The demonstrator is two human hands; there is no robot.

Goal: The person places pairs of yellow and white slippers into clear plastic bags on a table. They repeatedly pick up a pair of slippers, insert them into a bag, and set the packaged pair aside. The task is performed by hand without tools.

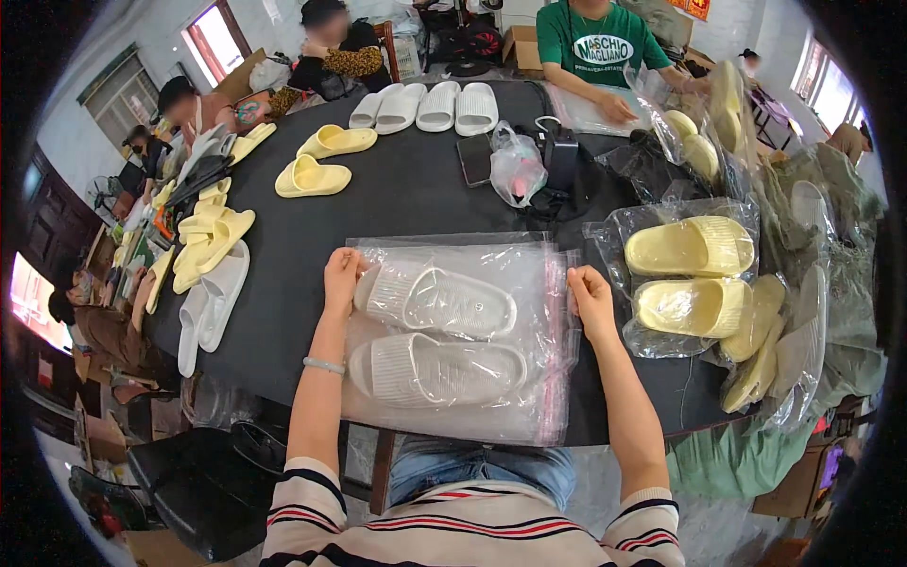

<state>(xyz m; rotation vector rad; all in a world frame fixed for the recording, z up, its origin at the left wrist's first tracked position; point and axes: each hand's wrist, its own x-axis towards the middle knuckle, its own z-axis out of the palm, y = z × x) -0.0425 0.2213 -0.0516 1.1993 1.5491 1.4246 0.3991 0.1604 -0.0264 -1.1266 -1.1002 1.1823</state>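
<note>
In front of me a pair of light grey slide slippers (444, 370) lies side by side inside a clear plastic bag (529, 416), toes to the left. Beneath it is a stack of flat clear bags (453, 253). My left hand (342, 282) is closed, fingers curled at the bag's left edge beside the upper slipper's toe. At the opposite side my right hand (590, 298) pinches the bag's right edge, near a pinkish strip. Right of that hand, a pair of yellow slippers (688, 248) rests in its own clear bag.
Loose pale slippers (436, 106) stand along the far table edge, with yellow ones (326, 142) nearby. More slippers (213, 236) line the left. A phone (474, 161) and a small plastic bag (517, 168) lie mid-table. Bagged slippers crowd the right edge. A person in green (605, 57) sits opposite.
</note>
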